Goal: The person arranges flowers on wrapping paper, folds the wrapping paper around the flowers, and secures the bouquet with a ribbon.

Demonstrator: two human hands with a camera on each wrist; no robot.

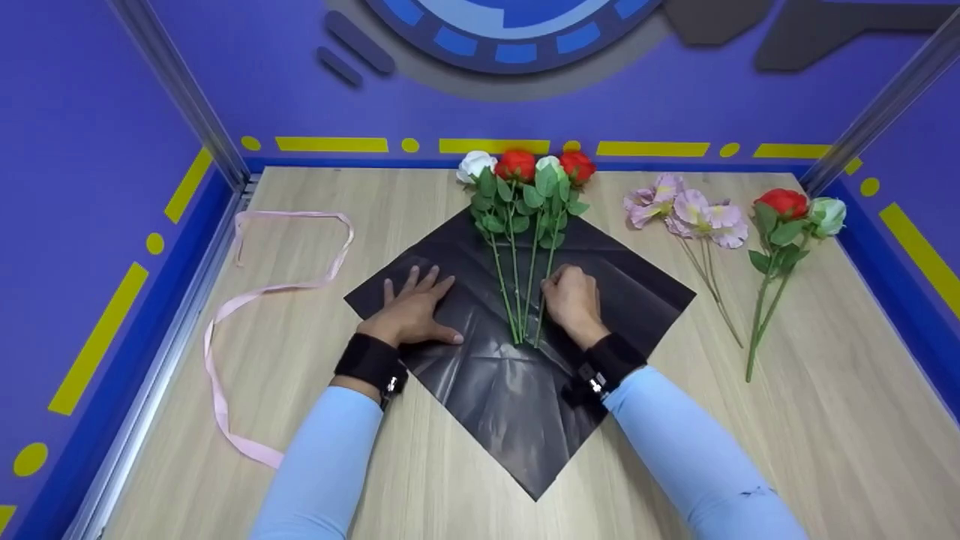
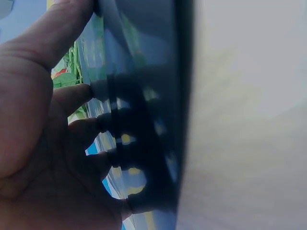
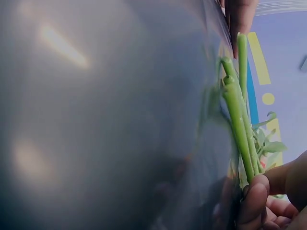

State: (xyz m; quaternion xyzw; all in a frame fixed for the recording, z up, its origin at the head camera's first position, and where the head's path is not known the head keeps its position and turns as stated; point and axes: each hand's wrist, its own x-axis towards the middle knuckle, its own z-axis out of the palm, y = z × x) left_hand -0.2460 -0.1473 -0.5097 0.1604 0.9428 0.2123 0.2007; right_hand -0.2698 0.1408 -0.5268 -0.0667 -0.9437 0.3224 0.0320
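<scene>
A black wrapping sheet lies cornerwise on the wooden table. Across its upper part lie artificial roses side by side: a white rose, a red rose, a pale greenish-white rose and, rightmost, another red rose. Their heads extend past the sheet's top corner, and their green stems point toward me. My right hand pinches the rightmost red rose's stem between thumb and fingers. Left of the stems, my left hand rests on the sheet with fingers spread; the left wrist view shows its palm side.
A pink ribbon winds loosely over the table at left. On the right lie light purple flowers, then a red rose and a pale rose with crossing stems. Blue panels enclose the back and sides.
</scene>
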